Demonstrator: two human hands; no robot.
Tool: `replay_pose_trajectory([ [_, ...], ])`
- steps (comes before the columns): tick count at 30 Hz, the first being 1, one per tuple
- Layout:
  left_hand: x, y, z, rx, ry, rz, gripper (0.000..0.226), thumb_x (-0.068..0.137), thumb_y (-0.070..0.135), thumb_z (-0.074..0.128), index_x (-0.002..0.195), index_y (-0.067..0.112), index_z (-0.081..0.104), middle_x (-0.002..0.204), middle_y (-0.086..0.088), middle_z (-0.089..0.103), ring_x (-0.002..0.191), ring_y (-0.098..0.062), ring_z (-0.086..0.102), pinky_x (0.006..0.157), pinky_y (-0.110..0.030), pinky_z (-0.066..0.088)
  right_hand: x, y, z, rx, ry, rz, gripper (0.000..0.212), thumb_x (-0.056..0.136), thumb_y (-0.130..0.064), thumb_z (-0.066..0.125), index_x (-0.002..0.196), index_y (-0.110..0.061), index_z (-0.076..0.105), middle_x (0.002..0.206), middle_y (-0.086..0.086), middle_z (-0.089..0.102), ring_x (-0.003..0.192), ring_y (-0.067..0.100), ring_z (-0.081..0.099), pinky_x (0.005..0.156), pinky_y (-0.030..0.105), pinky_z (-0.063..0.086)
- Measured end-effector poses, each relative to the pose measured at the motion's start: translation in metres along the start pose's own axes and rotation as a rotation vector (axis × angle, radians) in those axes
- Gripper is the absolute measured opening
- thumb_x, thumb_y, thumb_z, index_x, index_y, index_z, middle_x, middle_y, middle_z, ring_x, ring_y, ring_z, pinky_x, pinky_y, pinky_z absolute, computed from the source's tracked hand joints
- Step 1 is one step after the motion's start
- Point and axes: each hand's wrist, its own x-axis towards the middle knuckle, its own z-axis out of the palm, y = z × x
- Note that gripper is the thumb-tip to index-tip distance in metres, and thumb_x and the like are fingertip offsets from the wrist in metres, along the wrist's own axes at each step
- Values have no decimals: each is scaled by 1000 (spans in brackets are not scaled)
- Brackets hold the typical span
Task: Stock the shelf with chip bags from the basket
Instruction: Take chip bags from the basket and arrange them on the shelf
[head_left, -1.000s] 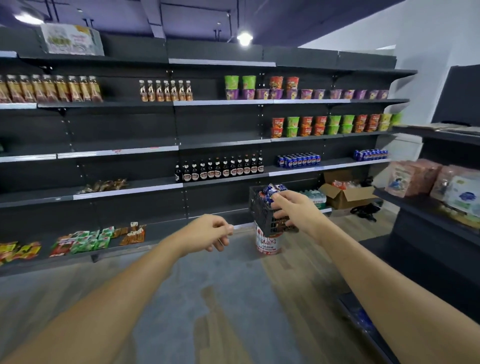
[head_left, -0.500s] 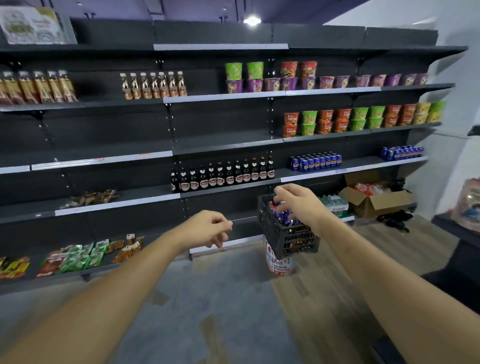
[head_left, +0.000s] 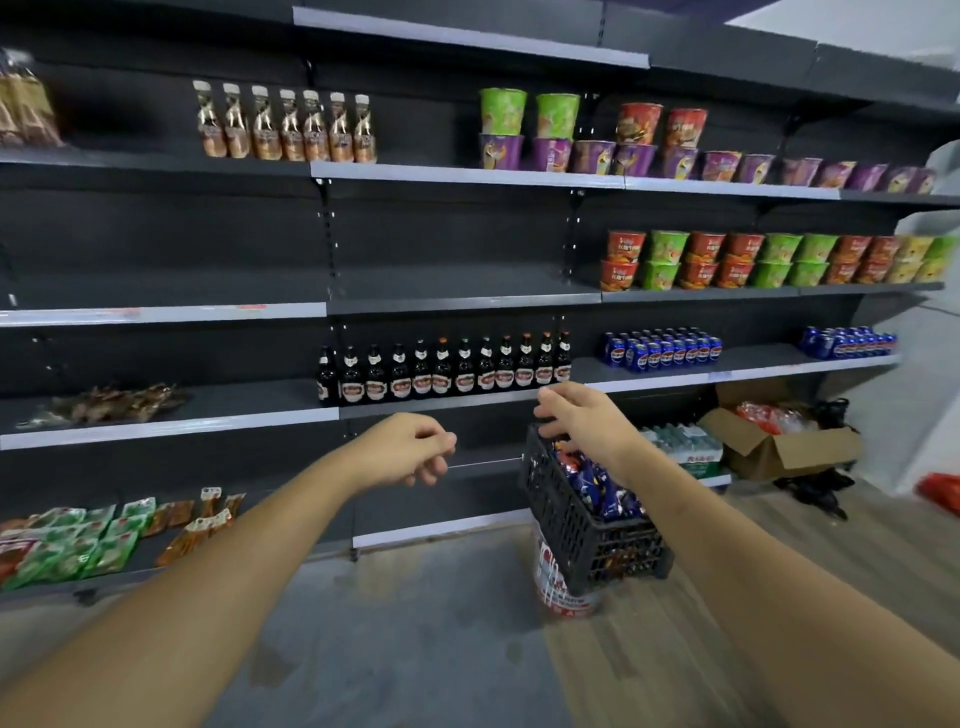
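Note:
A black plastic basket (head_left: 576, 530) stands tilted on a white and red bucket (head_left: 558, 592) in front of the dark shelving (head_left: 457, 304). Blue chip bags (head_left: 597, 486) fill the basket. My right hand (head_left: 587, 423) hovers over the basket's far top corner with its fingers bent down toward the rim and the bags. What those fingers hold, if anything, is hidden under the hand. My left hand (head_left: 410, 452) hangs in the air left of the basket, fingers loosely curled and holding nothing.
The shelves carry dark bottles (head_left: 441, 371), blue cans (head_left: 662, 348), cup noodles (head_left: 753, 260) and green snack packs (head_left: 78, 540) low on the left. An open cardboard box (head_left: 779, 447) and a water-bottle pack (head_left: 685, 447) sit on the floor to the right.
The view has swung left and come closer to the shelving. My right hand stays over the basket, and my left hand keeps its place beside it.

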Motion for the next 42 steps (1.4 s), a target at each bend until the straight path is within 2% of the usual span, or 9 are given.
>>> replay_pose_trajectory([
  [8, 131, -18, -27, 80, -140, -55, 25, 102, 32, 52, 103, 11, 67, 88, -3, 74, 72, -12, 68, 57, -21, 45, 125, 18, -12, 57, 38, 29, 35, 105, -46, 46, 131, -26, 56, 116, -7, 68, 99, 13, 70, 95, 41, 56],
  [13, 224, -28, -15, 119, -230, -79, 25, 102, 31, 53, 105, 10, 66, 90, -5, 73, 72, -12, 68, 60, -24, 45, 201, 78, -27, 114, 70, 93, 28, 105, -44, 47, 122, -25, 59, 113, -3, 70, 98, 17, 71, 95, 44, 56],
  [17, 316, -25, -4, 186, -270, -79, 26, 102, 31, 53, 107, 9, 65, 87, -3, 74, 69, -10, 68, 62, -25, 45, 273, 133, -43, 161, 114, 140, 37, 105, -43, 47, 130, -18, 59, 111, 0, 71, 95, 17, 71, 81, 34, 53],
  [22, 435, -17, 12, 267, -346, -104, 28, 102, 34, 52, 108, 10, 65, 90, -3, 73, 72, -11, 69, 65, -26, 47, 371, 176, -65, 175, 109, 195, 32, 105, -42, 47, 124, -20, 59, 112, 3, 71, 95, 20, 72, 84, 39, 56],
  [26, 512, -11, 39, 272, -434, -95, 27, 102, 36, 52, 107, 13, 65, 95, -4, 75, 75, -11, 69, 72, -30, 50, 426, 189, -98, 233, 135, 229, 27, 106, -38, 47, 117, -17, 59, 116, 10, 70, 99, 29, 71, 75, 33, 55],
  [29, 571, -5, 64, 264, -509, -81, 27, 101, 37, 52, 105, 14, 65, 91, -2, 74, 75, -12, 69, 75, -32, 50, 460, 202, -132, 232, 187, 241, 28, 106, -37, 47, 117, -15, 59, 114, 11, 70, 89, 26, 70, 78, 40, 54],
  [36, 705, 4, 147, 248, -697, 4, 27, 102, 34, 51, 103, 10, 64, 91, -4, 73, 75, -15, 67, 61, -25, 45, 528, 269, -190, 216, 344, 384, 31, 106, -36, 48, 119, -11, 59, 103, 9, 70, 85, 27, 71, 68, 35, 52],
  [39, 762, 1, 178, 233, -791, 24, 24, 103, 33, 51, 101, 12, 63, 93, -6, 73, 72, -14, 67, 60, -25, 45, 559, 301, -197, 170, 374, 469, 34, 107, -35, 46, 118, -6, 60, 97, 6, 70, 73, 17, 69, 61, 29, 52],
  [42, 823, -4, 202, 219, -850, 41, 28, 103, 34, 51, 103, 9, 63, 97, -10, 73, 78, -17, 68, 61, -27, 46, 592, 328, -205, 177, 410, 573, 37, 107, -35, 47, 122, -5, 60, 92, 3, 71, 73, 17, 69, 61, 28, 51],
])
